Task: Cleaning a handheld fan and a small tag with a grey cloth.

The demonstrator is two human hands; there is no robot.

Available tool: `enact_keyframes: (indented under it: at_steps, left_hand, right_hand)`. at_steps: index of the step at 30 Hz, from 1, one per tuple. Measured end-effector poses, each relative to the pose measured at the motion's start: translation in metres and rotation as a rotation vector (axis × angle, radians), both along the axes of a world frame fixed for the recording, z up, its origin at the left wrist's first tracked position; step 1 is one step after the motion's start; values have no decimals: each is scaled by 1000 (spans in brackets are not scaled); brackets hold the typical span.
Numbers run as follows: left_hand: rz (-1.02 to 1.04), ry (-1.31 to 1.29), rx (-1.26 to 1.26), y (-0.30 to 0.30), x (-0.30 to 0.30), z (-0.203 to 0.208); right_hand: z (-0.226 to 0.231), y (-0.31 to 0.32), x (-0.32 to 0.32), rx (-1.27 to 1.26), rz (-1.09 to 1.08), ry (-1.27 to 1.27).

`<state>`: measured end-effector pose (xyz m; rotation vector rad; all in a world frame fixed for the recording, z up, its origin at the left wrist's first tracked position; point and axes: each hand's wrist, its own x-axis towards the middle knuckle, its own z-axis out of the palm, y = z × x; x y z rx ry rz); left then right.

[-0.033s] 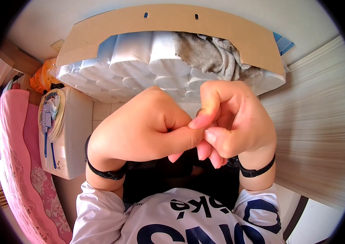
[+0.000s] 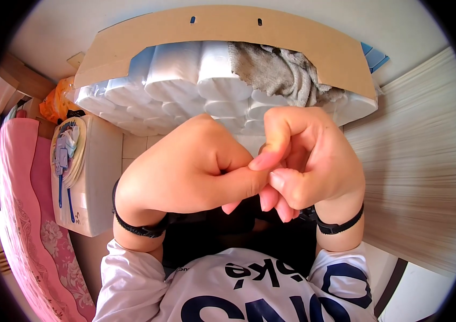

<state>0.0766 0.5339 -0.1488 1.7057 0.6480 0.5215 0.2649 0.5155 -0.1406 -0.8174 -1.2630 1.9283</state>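
My left hand (image 2: 190,166) is raised in front of my chest, back upward, its fingers curled under and its thumb pointing right. My right hand (image 2: 322,155) meets it from the right, palm partly turned toward me. The right forefinger and thumb close in a pinch around the tip of the left thumb. Several fingertips show just below the place where the hands touch. Anything small held between them is hidden. A black strap (image 2: 142,229) circles my left wrist, and another black strap (image 2: 340,221) circles the right one.
Ahead stands a cardboard piece (image 2: 228,24) over stacked white rolls (image 2: 171,67), with a grey cloth (image 2: 276,70) draped on them. To the left are a white box (image 2: 101,177) carrying a round fan (image 2: 80,145) and a pink bed cover (image 2: 21,177). A wood-grain panel (image 2: 416,150) rises at right.
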Motion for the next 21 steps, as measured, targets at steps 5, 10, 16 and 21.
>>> enact_keyframes:
  at_steps: [5,10,16,21]
  left_hand:
    - [25,9,13,-2,1,3]
    - [70,11,-53,-3,1,8]
    - [48,25,-163,-1,0,16]
    - [48,-23,-198,-3,3,14]
  right_hand:
    - [-6,1,1,31,18,61]
    - [1,2,1,18,-15,37]
    - [3,-1,1,28,-1,55]
    - [1,0,1,48,-12,48]
